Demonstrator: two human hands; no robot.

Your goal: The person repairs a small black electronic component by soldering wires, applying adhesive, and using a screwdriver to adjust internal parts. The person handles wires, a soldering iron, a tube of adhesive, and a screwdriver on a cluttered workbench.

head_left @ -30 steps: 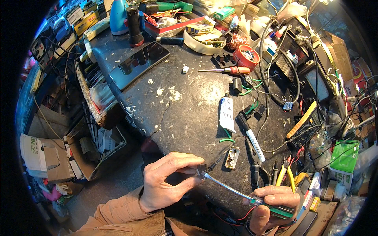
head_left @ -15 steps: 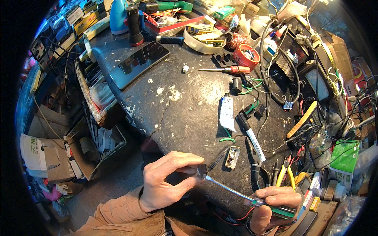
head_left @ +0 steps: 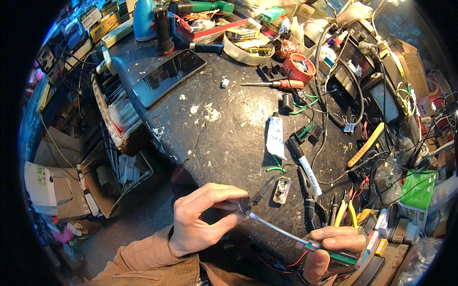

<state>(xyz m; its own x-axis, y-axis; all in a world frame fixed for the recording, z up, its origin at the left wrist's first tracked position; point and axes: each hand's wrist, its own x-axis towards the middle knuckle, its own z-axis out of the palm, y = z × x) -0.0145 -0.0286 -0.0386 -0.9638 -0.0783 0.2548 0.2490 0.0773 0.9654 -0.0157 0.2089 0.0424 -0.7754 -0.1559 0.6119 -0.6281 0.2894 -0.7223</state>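
Note:
My left hand (head_left: 202,219) pinches a small black part (head_left: 245,206) between thumb and fingers, just off the table's near edge. A black cable with a ribbed sleeve (head_left: 263,192) runs close behind that part; whether the two are joined I cannot tell. My right hand (head_left: 336,240) is wrapped round the green and clear handle of a screwdriver (head_left: 277,231). The long metal shaft points left, and its tip meets the black part beside my left thumb. A small open case (head_left: 282,191) with parts inside lies on the table beyond the shaft.
On the dark worn table (head_left: 229,138) lie a tube (head_left: 275,137), a marker (head_left: 305,167), pliers (head_left: 309,200), a red-handled screwdriver (head_left: 286,84) and a phone (head_left: 169,78). Cables and tools crowd the right side. An open bin (head_left: 114,200) stands below left.

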